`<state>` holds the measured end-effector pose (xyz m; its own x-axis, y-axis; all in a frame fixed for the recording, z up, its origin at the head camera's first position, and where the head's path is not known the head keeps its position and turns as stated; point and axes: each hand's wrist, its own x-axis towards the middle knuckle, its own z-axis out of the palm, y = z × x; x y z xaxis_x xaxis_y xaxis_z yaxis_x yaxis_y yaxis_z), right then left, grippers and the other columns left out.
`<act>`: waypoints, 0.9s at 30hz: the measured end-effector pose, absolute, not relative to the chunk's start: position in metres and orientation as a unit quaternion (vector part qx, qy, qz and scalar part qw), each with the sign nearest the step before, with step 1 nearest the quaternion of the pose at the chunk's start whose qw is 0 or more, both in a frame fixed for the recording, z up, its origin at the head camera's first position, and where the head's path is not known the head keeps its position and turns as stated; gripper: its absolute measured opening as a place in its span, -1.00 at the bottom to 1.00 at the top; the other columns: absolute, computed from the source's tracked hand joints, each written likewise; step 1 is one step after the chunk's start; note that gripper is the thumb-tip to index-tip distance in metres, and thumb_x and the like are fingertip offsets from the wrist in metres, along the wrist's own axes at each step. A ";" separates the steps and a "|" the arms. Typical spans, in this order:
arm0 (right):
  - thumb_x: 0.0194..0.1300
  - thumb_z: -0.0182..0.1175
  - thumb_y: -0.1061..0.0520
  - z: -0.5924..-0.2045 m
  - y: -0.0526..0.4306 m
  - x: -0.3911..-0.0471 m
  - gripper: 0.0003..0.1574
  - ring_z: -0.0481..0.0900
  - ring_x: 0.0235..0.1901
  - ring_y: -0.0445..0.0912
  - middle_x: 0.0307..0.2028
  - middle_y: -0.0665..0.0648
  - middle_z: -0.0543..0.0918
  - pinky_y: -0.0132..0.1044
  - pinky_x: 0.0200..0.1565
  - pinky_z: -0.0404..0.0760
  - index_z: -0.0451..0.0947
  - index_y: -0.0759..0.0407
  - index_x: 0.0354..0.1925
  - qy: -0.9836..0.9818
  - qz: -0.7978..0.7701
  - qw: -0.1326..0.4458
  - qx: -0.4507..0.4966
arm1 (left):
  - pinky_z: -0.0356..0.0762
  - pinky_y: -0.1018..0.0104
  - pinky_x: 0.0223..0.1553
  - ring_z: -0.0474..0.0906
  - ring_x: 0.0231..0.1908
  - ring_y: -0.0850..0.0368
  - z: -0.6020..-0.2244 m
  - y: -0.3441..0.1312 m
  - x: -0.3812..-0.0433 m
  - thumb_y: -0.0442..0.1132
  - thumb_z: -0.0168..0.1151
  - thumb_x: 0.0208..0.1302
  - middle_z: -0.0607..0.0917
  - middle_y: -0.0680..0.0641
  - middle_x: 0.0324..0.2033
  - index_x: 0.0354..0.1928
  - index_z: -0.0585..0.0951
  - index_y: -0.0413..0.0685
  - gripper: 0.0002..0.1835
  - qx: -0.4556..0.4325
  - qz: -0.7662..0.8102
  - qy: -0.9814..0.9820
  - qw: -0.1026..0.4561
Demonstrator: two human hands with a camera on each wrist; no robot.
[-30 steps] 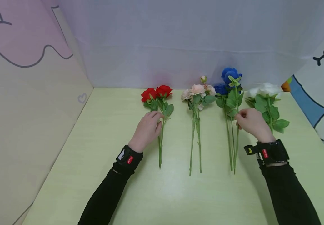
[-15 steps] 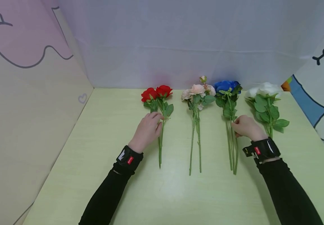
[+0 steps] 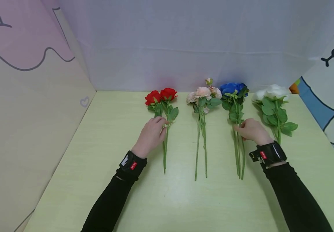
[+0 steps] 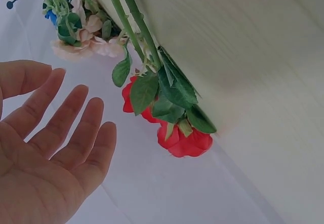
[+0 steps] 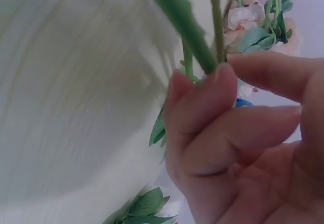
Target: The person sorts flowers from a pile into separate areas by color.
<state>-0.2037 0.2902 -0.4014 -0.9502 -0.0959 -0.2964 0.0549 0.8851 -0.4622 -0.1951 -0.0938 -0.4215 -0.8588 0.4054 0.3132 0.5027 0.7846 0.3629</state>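
Observation:
My right hand (image 3: 252,131) holds green stems of the blue roses (image 3: 233,88), its thumb and fingertips at the stems just below the leaves. In the right wrist view its curled fingers (image 5: 202,118) lie against a thick rose stem (image 5: 188,29), with the thumb close beside. Over the stems of two red roses (image 3: 168,93), my left hand (image 3: 151,135) hovers with loosely bent fingers. In the left wrist view nothing lies within that hand, and the red rose heads (image 4: 185,140) are apart from its fingertips.
Pale pink roses (image 3: 203,92) lie between the red and blue bunches. White roses (image 3: 275,91) lie at the far right, beside my right wrist. All rest on a light wooden table (image 3: 167,206), their heads near the back curtain (image 3: 167,42).
My right hand has come down and slightly left, lowering a raised blue rose beside the others of its colour. Its thumb and fingers now reach farther across the stems. The left hand stays put.

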 end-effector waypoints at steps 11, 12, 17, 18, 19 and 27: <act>0.33 0.07 0.07 -0.413 0.287 -0.209 -0.53 0.34 -0.69 -0.12 -0.75 0.04 0.51 -0.29 -0.47 0.24 0.40 0.09 -0.73 0.958 -0.217 0.185 -0.016 | 0.61 0.07 0.08 0.61 0.01 -0.12 -0.423 -0.094 -0.195 -0.36 0.18 0.41 0.70 -0.17 0.01 0.01 0.68 -0.21 -0.78 -0.242 -0.233 -0.937 0.097; 0.33 0.06 0.08 -0.414 0.287 -0.209 -0.54 0.34 -0.68 -0.12 -0.75 0.04 0.51 -0.29 -0.47 0.24 0.40 0.09 -0.72 0.958 -0.218 0.188 -0.016 | 0.61 0.07 0.08 0.62 0.01 -0.13 -0.423 -0.094 -0.195 -0.36 0.17 0.41 0.70 -0.17 0.01 0.02 0.68 -0.22 -0.78 -0.242 -0.233 -0.937 0.095; 0.33 0.04 0.09 -0.416 0.293 -0.208 -0.54 0.30 -0.69 -0.12 -0.75 0.02 0.48 -0.28 -0.47 0.22 0.34 0.05 -0.73 0.957 -0.221 0.189 -0.010 | 0.62 0.07 0.08 0.62 0.01 -0.13 -0.425 -0.095 -0.196 -0.36 0.18 0.41 0.70 -0.17 0.02 0.03 0.68 -0.22 -0.77 -0.243 -0.229 -0.938 0.093; 0.33 0.04 0.09 -0.416 0.295 -0.207 -0.53 0.29 -0.69 -0.12 -0.75 0.02 0.48 -0.28 -0.47 0.21 0.33 0.05 -0.73 0.957 -0.221 0.187 -0.010 | 0.61 0.08 0.09 0.62 0.02 -0.13 -0.426 -0.095 -0.196 -0.36 0.18 0.41 0.70 -0.17 0.02 0.03 0.68 -0.21 -0.77 -0.243 -0.229 -0.938 0.094; 0.34 0.04 0.09 -0.417 0.296 -0.207 -0.53 0.29 -0.69 -0.13 -0.75 0.02 0.48 -0.28 -0.47 0.21 0.33 0.05 -0.73 0.957 -0.221 0.185 -0.011 | 0.61 0.08 0.09 0.62 0.03 -0.13 -0.426 -0.096 -0.196 -0.36 0.18 0.41 0.70 -0.17 0.02 0.02 0.68 -0.21 -0.77 -0.243 -0.227 -0.938 0.095; 0.37 0.04 0.06 -0.414 0.305 -0.201 -0.53 0.37 -0.66 -0.09 -0.74 0.03 0.48 -0.27 -0.46 0.23 0.40 0.09 -0.69 0.961 -0.209 0.181 -0.019 | 0.59 0.04 0.14 0.62 0.06 -0.15 -0.430 -0.102 -0.199 -0.36 0.20 0.39 0.71 -0.19 0.03 0.00 0.68 -0.21 -0.79 -0.234 -0.224 -0.941 0.094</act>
